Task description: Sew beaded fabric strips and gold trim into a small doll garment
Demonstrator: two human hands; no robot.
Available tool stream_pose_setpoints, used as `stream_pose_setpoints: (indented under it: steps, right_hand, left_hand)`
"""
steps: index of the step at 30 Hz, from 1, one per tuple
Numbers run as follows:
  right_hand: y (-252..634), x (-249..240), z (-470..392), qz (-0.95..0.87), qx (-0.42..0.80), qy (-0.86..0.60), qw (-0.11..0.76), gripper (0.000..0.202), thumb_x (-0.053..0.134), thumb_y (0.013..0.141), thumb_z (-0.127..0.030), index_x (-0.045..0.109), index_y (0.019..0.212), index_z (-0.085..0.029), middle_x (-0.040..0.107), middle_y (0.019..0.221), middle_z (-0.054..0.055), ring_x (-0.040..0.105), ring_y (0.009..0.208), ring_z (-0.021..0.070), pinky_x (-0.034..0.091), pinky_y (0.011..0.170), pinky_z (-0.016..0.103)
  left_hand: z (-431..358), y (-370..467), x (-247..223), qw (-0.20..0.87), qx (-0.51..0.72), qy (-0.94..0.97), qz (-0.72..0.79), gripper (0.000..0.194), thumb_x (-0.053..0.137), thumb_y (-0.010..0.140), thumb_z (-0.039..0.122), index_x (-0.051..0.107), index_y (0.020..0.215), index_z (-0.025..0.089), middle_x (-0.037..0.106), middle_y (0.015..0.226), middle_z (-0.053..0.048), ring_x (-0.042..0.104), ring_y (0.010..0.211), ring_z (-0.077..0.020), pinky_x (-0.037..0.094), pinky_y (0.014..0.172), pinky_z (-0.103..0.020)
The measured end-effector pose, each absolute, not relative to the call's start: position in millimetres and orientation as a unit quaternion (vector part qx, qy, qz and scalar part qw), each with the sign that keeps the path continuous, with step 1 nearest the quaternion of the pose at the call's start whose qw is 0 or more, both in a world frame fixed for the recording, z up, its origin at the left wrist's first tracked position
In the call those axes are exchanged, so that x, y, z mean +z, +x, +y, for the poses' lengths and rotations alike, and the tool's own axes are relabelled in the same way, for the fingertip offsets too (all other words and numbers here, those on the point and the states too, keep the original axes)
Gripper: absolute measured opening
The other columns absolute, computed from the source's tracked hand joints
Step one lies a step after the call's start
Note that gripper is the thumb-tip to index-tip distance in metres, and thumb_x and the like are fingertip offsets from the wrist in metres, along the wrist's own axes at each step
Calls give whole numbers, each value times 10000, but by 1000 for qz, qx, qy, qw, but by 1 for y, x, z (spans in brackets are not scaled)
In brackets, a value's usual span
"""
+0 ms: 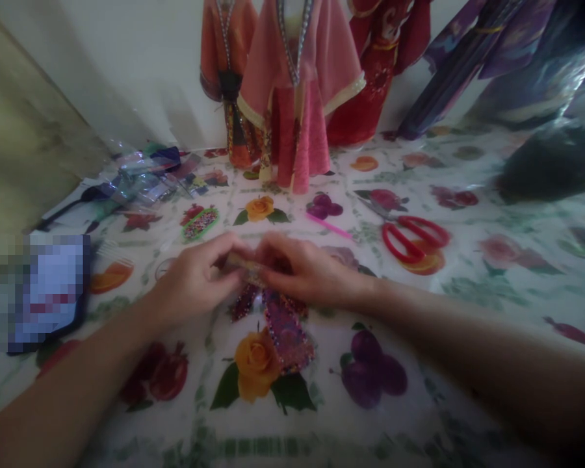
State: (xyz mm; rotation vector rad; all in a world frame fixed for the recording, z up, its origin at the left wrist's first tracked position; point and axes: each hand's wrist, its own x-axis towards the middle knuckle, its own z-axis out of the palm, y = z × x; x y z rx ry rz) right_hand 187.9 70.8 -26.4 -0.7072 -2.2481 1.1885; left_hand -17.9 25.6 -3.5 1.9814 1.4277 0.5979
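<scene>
My left hand (199, 270) and my right hand (302, 266) meet at the middle of the table. Between their pinched fingers is the upper end of a small beaded fabric piece (287, 331), pink and purple with a beaded border. Its strips hang down toward me over the printed tablecloth (175, 429). Fingertips cover part of the piece, and its held end looks pale and blurred. Just beyond my left hand lies a green-rimmed tray of beads (200, 224). A pink stick (329, 226) rests beyond my right hand.
Red-handled scissors (414, 239) lie right of my right hand. Dressed figures in pink (299, 97), red (370, 91) and purple (448, 71) stand along the back. Plastic-wrapped items (146, 172) are heaped at back left. A pixelated device (51, 292) lies at left, a dark bundle (550, 159) at right.
</scene>
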Motion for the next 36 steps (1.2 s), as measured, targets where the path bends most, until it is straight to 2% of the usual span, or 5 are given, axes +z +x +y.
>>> stream_pose_setpoints:
  steps: [10, 14, 21, 30, 36]
  right_hand:
    - [187, -29, 70, -816, 447, -265, 252, 76, 558, 831, -132, 507, 858, -183, 541, 717, -37, 502, 628, 96, 398, 588, 231]
    - [187, -30, 70, -813, 453, -259, 258, 65, 569, 853, -171, 509, 879, -175, 542, 717, -37, 502, 624, 92, 399, 581, 226]
    - [187, -30, 70, -811, 452, -264, 261, 102, 573, 837, -149, 494, 892, -181, 551, 726, -39, 516, 636, 95, 409, 589, 224]
    - [187, -29, 69, -821, 429, -277, 254, 125, 580, 822, -136, 507, 910, -186, 565, 732, -40, 534, 651, 99, 411, 600, 221]
    - [188, -29, 69, -821, 438, -275, 243, 148, 591, 818, -149, 502, 930, -186, 588, 768, -26, 550, 681, 110, 412, 617, 230]
  left_hand:
    - [24, -18, -6, 284, 226, 755, 547, 104, 576, 851, 245, 542, 948, 230, 630, 881, 4, 598, 757, -146, 466, 618, -251]
    - [25, -18, -4, 253, 212, 767, 551, 56, 556, 822, 191, 551, 868, 223, 607, 799, 30, 568, 700, -132, 427, 607, -251]
    - [25, -15, 1, 251, 181, 765, 565, 118, 502, 795, 126, 579, 839, 205, 614, 794, 37, 564, 735, -125, 421, 671, -246]
    - [23, -10, 1, 261, 170, 751, 582, 105, 528, 843, 266, 613, 837, 204, 560, 686, 43, 435, 550, -106, 319, 529, -260]
    - [25, -10, -5, 233, 199, 774, 554, 97, 525, 862, 238, 596, 812, 194, 581, 816, 8, 557, 764, -145, 420, 701, -285]
